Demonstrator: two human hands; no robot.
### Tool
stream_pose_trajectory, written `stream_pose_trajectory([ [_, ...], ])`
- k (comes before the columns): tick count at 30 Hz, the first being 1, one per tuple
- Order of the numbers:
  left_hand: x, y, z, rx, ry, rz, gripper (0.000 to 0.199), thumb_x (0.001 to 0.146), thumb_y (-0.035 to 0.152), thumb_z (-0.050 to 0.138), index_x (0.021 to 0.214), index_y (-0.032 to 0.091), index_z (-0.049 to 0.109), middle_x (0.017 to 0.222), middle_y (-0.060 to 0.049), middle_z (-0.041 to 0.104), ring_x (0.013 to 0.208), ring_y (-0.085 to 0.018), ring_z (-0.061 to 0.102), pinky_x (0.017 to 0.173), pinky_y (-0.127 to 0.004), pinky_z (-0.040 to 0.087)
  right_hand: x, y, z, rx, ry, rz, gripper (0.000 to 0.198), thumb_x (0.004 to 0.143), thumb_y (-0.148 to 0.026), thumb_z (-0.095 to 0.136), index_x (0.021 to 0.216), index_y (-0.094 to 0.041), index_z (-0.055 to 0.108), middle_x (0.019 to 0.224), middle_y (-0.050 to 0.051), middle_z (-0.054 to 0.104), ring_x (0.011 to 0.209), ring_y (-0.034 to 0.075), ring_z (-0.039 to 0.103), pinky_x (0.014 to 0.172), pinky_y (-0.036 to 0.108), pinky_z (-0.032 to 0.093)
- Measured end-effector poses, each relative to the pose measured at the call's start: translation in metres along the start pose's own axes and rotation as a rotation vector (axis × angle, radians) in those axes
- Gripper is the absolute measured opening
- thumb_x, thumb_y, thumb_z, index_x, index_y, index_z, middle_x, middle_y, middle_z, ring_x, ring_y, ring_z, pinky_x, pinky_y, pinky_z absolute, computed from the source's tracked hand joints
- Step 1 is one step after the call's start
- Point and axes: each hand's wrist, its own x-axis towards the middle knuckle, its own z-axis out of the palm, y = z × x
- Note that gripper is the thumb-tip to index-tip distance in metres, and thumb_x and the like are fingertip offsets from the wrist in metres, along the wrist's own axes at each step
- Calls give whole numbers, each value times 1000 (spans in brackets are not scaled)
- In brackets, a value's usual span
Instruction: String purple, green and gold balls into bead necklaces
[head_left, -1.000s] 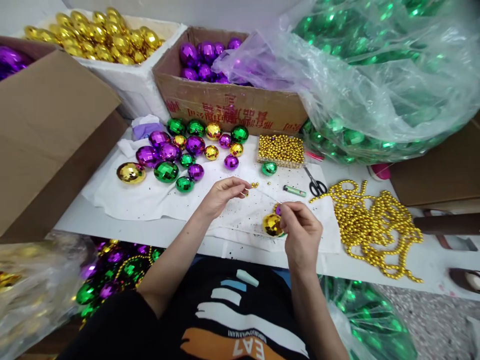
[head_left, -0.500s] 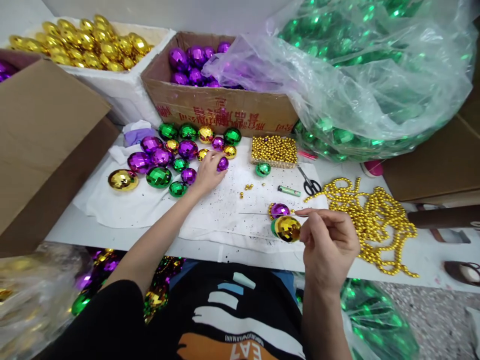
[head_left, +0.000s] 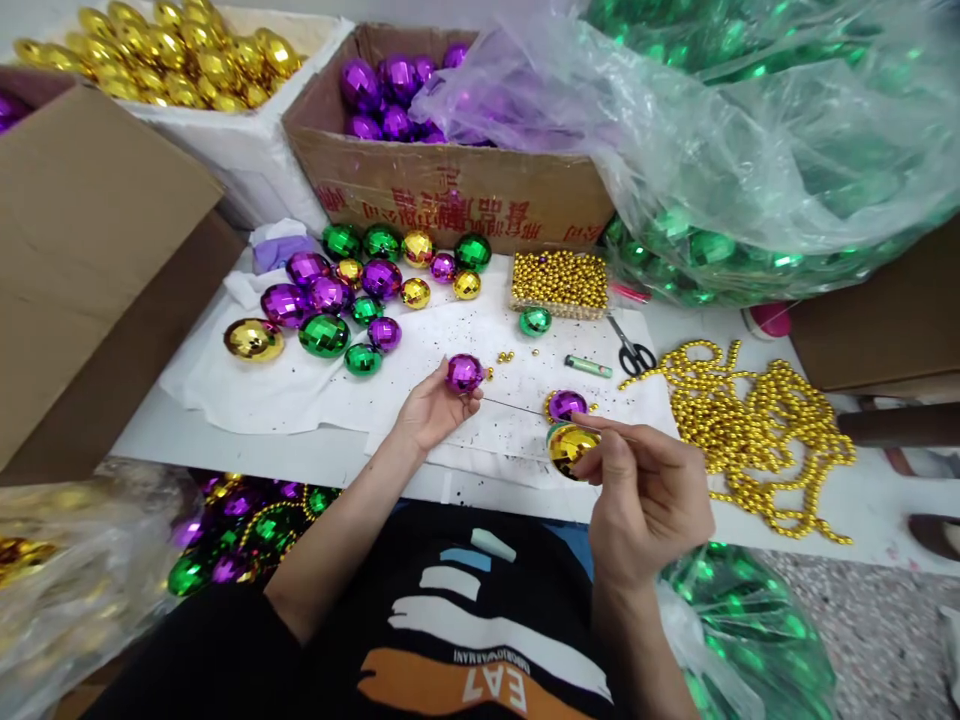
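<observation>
In the head view, the left hand (head_left: 435, 408) is gripping a glossy purple, faceted, mirror-finish ball (head_left: 464, 373) between thumb and fingers. The ball is sitting raised above the white cloth (head_left: 457, 325) near the front of the white counter (head_left: 225, 450). Its small flat facets are reflecting pale highlights on the upper face, while the lower part is shading to deep violet. The surface is appearing smooth, and the outline is looking rounded. The fingers are covering part of the left and lower sides.

The right hand (head_left: 651, 497) is pinching a thin, straight, dark wire (head_left: 517, 406) between thumb and index finger. The wire is extending leftward toward the left hand; whether its tip is touching the ball cannot be told. The two hands are staying well apart from each other.

Just beside the right fingertips, a large shiny gold faceted ball (head_left: 571, 451) is lying below a second purple faceted ball (head_left: 568, 404). Small loose gold beads (head_left: 506, 357) are resting on the cloth, near the held ball.
</observation>
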Motion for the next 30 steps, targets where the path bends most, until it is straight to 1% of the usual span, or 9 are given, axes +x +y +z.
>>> stream_pose_trajectory([
  [2, -3, 0, 2, -19, 20, -1, 34, 100, 37, 46, 110, 9, 64, 94, -14, 70, 67, -14, 64, 58, -23, 55, -2, -1, 0, -2, 15, -23, 11, 94, -17, 62, 103, -19, 67, 93, 4, 76, 52, 8, 60, 47, 24, 49],
  [5, -6, 0, 3, -75, -4, -36, 42, 102, 42, 41, 106, 7, 64, 92, -16, 69, 62, -12, 59, 53, -20, 52, -3, -5, 1, -8, 30, -60, 10, 93, -16, 62, 100, -19, 69, 92, 5, 77, 51, 8, 60, 46, 25, 49],
  [7, -7, -1, 3, -109, -12, -49, 47, 102, 45, 38, 103, 6, 64, 93, -18, 68, 62, -11, 57, 51, -19, 50, -4, -9, 2, -31, 7, -72, 10, 93, -17, 62, 98, -19, 70, 89, 5, 77, 49, 9, 60, 43, 24, 47],
  [11, -4, -4, -1, -132, -8, -57, 46, 101, 47, 41, 104, 7, 64, 96, -18, 68, 63, -11, 57, 52, -19, 50, -5, -9, 2, -63, -33, -97, 11, 92, -16, 61, 97, -20, 70, 90, 5, 78, 49, 9, 61, 41, 24, 46],
  [15, -2, -6, -2, -126, 0, -61, 44, 101, 46, 42, 103, 8, 64, 96, -18, 68, 62, -10, 57, 51, -18, 50, -7, -5, 3, -19, -38, -159, 17, 90, -9, 61, 102, -21, 68, 96, 5, 78, 55, 11, 65, 43, 25, 49],
  [19, -3, -7, 0, -120, 1, -64, 46, 102, 46, 38, 104, 7, 64, 94, -18, 68, 61, -11, 58, 50, -18, 50, -10, -1, 5, -8, -53, -191, 23, 90, -6, 60, 106, -21, 67, 99, 5, 78, 63, 13, 71, 45, 25, 52],
  [23, -3, -8, -1, -121, 0, -71, 47, 103, 44, 37, 103, 6, 64, 93, -18, 68, 61, -11, 58, 50, -19, 50, -11, 3, 11, 27, -69, -271, 29, 87, -1, 62, 108, -19, 67, 98, 6, 78, 78, 19, 76, 54, 27, 59],
  [27, -2, -9, -2, -119, -9, -74, 48, 103, 45, 37, 103, 5, 65, 93, -19, 68, 61, -11, 58, 50, -18, 50, -11, 6, 18, 6, -94, -324, 35, 86, 1, 62, 113, -22, 66, 101, 5, 78, 78, 17, 76, 60, 28, 62],
  [30, -2, -9, -1, -114, 2, -77, 50, 103, 46, 36, 102, 5, 65, 92, -19, 68, 61, -11, 58, 50, -18, 50, -11, 5, 21, -43, -116, -354, 35, 87, 1, 62, 113, -22, 64, 102, 4, 78, 78, 17, 76, 64, 27, 63],
])
